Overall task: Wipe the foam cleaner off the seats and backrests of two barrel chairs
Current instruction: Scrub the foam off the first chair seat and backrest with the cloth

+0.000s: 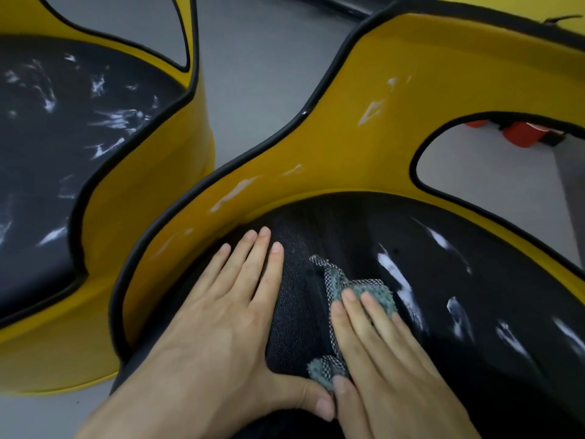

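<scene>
Two yellow barrel chairs with black seats stand side by side. On the near chair's black seat (474, 312), my left hand (221, 312) rests flat with straight fingers at the seat's left side. My right hand (380, 359) presses a grey-green checked cloth (357, 289) flat onto the seat, fingers straight. White foam streaks (395, 277) lie on the seat to the right of the cloth. More foam smears (234, 191) mark the yellow backrest (364, 90). The left chair's seat (47, 169) carries several foam streaks (117, 118).
Grey floor (259, 74) shows between the chairs. Through the near chair's backrest cutout, red round objects (522, 136) sit on the floor. A dark frame edge (342, 7) runs along the top.
</scene>
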`<act>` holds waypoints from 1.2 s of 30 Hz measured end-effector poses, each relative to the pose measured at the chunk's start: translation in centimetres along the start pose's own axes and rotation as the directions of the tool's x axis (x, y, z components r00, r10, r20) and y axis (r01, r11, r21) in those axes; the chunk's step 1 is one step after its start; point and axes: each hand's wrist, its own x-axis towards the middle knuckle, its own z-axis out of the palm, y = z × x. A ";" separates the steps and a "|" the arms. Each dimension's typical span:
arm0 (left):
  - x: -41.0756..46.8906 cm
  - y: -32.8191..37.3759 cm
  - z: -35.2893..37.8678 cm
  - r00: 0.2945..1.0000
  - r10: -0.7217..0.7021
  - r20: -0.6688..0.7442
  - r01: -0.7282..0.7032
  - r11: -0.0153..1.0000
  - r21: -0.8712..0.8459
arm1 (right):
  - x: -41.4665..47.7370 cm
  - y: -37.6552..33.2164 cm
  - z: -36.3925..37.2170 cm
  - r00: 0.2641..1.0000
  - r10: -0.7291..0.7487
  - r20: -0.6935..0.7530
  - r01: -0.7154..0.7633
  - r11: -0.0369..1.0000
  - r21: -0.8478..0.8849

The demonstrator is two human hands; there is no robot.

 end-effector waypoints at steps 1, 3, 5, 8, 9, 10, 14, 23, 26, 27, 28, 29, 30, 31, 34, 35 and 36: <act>-0.1 -0.1 0.1 1.000 -0.001 0.014 0.001 1.000 -0.006 | 0.1 0.0 -0.1 1.000 0.001 0.001 -0.001 1.000 -0.002; 0.0 -0.1 -0.5 0.999 0.002 0.049 -0.001 1.000 -0.018 | 0.8 -0.3 -0.6 1.000 0.000 0.005 0.000 1.000 0.012; 0.2 -0.2 -0.9 0.999 0.019 0.029 -0.018 0.998 -0.052 | 2.1 -0.2 -0.9 0.998 0.003 0.062 -0.005 0.999 0.038; 0.2 0.1 -2.1 0.978 -0.038 0.207 0.056 0.995 -0.084 | 5.6 0.1 -0.8 0.989 0.032 0.142 -0.039 0.998 0.047; 0.1 0.2 -2.2 0.977 -0.043 0.210 0.063 0.994 -0.090 | 7.1 0.3 -0.5 0.985 0.046 0.167 -0.054 0.998 0.045; -0.1 0.2 -2.1 0.984 -0.040 0.174 0.060 0.992 -0.111 | 8.6 0.4 -0.2 0.980 0.057 0.189 -0.066 0.997 0.041; -0.3 0.1 -1.0 1.000 0.017 -0.002 -0.017 0.990 -0.137 | 11.2 0.6 0.3 0.983 0.098 0.157 -0.105 0.994 0.038; -0.6 0.1 -0.5 0.999 0.025 -0.028 -0.025 1.000 0.017 | -1.7 -0.5 -0.8 0.999 0.038 0.027 -0.039 0.998 0.054; -1.1 0.2 -0.2 1.000 0.002 -0.016 -0.002 1.000 0.030 | -1.1 -0.6 -0.5 0.999 0.033 0.011 -0.033 0.998 0.044; -1.2 0.2 -0.3 1.000 -0.005 -0.016 0.005 1.000 0.029 | -0.2 -0.7 -0.6 1.000 0.028 0.011 -0.028 0.998 0.051; -1.3 0.2 -0.3 1.000 -0.019 -0.017 0.020 0.999 0.030 | 0.9 -0.8 -0.5 1.000 0.017 0.016 -0.018 0.998 0.059; -1.4 0.2 -0.3 0.999 -0.035 -0.016 0.036 0.999 0.036 | 2.3 -0.9 -0.4 0.999 0.009 0.030 -0.011 0.998 0.061; -1.5 0.2 -0.3 0.999 -0.049 -0.018 0.050 0.998 0.043 | 3.8 -0.8 0.0 0.999 0.006 0.049 -0.009 0.998 0.056; -1.6 0.2 -0.3 0.998 -0.058 -0.017 0.059 0.997 0.053 | 5.5 -0.7 0.3 0.998 0.009 0.070 -0.012 0.999 0.051; -1.8 0.5 -0.2 0.996 -0.083 -0.027 0.084 0.993 0.078 | 10.1 -0.6 1.2 0.994 0.034 0.105 -0.040 0.998 0.053; -1.7 0.6 -0.1 0.995 -0.090 -0.031 0.092 0.993 0.077 | 10.9 -0.7 1.3 0.993 0.047 0.112 -0.053 0.997 0.056; -1.7 0.7 -0.1 0.995 -0.097 -0.031 0.099 0.993 0.071 | 11.2 -0.8 1.3 0.992 0.054 0.112 -0.061 0.996 0.065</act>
